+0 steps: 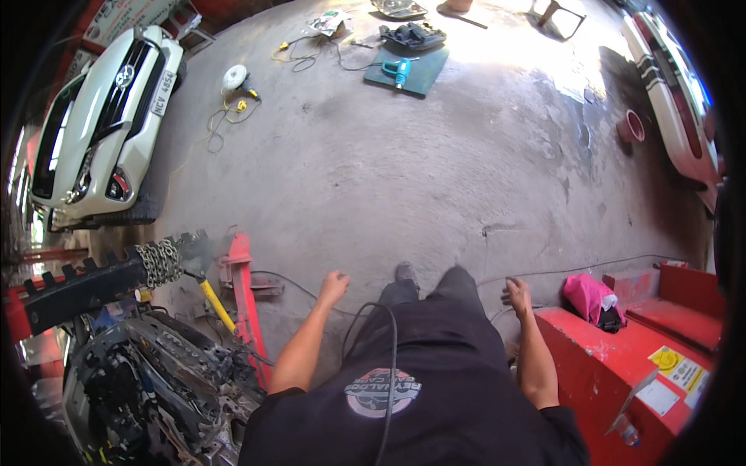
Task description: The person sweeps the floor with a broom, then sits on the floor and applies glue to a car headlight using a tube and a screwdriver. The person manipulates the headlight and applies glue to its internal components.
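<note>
My left hand (335, 287) hangs in front of my left thigh with its fingers curled in, and nothing shows in it. Out past my right leg, my right hand (515, 294) is held with loosely bent fingers apart, empty. Both hands are clear of any object. The nearest thing to the left one is a red upright metal stand (245, 291); close to the right one is a red metal bench (567, 334). A dark cable (395, 349) runs over my black shirt. One dark shoe (406, 272) shows on the concrete floor.
A wrecked vehicle front (179, 365) and a chain (160, 262) on a black beam are at left. Cars (116, 124) flank the floor. Ahead lie a teal heat gun (398, 71) on a board, a headlight (413, 36) and a corded polisher (235, 76). A pink bag (588, 297) sits right.
</note>
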`<state>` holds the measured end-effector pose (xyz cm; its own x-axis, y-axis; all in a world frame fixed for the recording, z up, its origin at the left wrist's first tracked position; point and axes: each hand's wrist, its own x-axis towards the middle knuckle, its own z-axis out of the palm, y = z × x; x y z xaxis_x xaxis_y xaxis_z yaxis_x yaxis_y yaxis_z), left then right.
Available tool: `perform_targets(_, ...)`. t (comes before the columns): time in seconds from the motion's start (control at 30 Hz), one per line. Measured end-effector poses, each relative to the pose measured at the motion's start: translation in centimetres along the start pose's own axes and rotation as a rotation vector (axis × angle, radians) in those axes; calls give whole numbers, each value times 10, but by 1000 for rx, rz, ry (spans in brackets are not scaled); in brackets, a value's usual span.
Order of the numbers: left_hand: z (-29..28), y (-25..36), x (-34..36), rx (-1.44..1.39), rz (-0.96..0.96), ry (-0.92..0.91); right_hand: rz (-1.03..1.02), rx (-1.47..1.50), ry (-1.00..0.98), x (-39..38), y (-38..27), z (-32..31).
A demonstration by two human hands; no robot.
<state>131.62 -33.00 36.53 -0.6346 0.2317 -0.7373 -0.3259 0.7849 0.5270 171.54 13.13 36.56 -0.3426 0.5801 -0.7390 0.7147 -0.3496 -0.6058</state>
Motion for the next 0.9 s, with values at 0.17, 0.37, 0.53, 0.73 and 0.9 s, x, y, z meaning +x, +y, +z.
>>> perform_targets(0.17,-20,26,52,-212,-44,-4,-33,-183,-160,50,-117,72)
perform_targets(0.37,-61,34,113,-240,-54,-103,122,-369,-204,137,-201,123)
perform_targets(0.53,-159,80,149,-265,-230,46,147,-740,-289,261,-317,178)
perform_targets(0.73,-247,163,211,-429,-314,133,-429,-685,-148,366,-599,310)
perform_targets(0.9,-336,189,344,-150,-53,47,-468,-345,-202,401,-766,418)
